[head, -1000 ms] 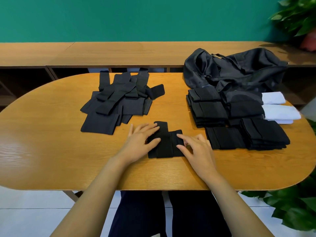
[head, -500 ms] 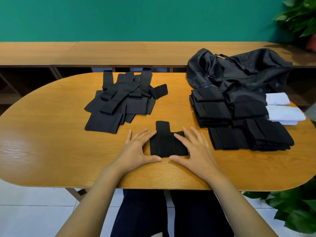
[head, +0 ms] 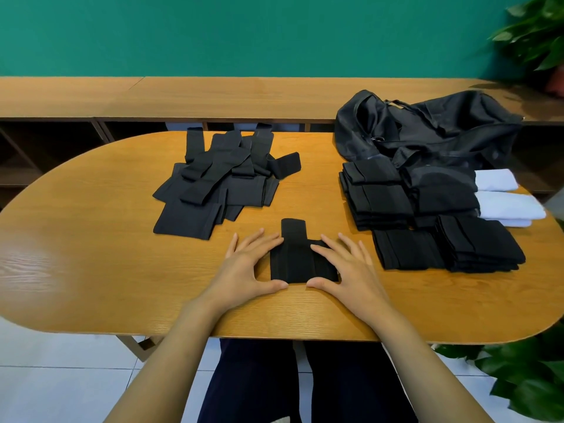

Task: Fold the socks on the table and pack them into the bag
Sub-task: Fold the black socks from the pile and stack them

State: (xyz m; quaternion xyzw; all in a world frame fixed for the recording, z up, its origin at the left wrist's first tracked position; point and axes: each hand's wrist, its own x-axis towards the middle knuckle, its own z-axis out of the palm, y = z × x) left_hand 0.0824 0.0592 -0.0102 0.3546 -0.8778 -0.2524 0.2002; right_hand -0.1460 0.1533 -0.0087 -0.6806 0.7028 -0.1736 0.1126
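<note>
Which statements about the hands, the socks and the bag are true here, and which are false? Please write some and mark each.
1. The left hand and the right hand rest with straight fingers at either side of one black sock. True.
2. Folded black stacks lie on the table just in front of the bag. True.
3. The loose sock pile lies right of the bag. False: it lies left of it.
4. Every sock is black. False: white socks lie beside the stacks.
</note>
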